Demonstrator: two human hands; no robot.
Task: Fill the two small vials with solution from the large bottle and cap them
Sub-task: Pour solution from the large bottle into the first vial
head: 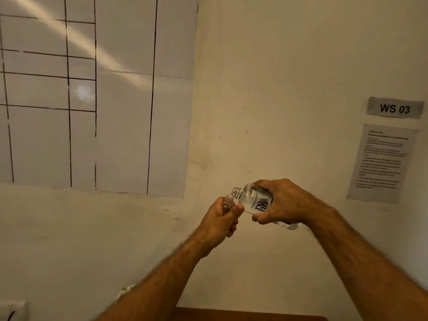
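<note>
My right hand [284, 202] grips the large clear bottle [254, 200], labelled "renu", and holds it tipped on its side with the open neck pointing left. The neck meets the mouth of a small clear vial [228, 203] that my left hand [222, 221] holds upright, fingers and thumb wrapped round it. Both are raised in front of the wall, well above the table. Neither the bottle nor the vial has a cap on. The second vial and the caps are out of sight.
A gridded whiteboard sheet [97, 93] covers the wall at left. A "WS 03" sign [394, 108] and a printed instruction sheet [382, 163] hang at right. A strip of brown table edge [250, 315] shows at the bottom.
</note>
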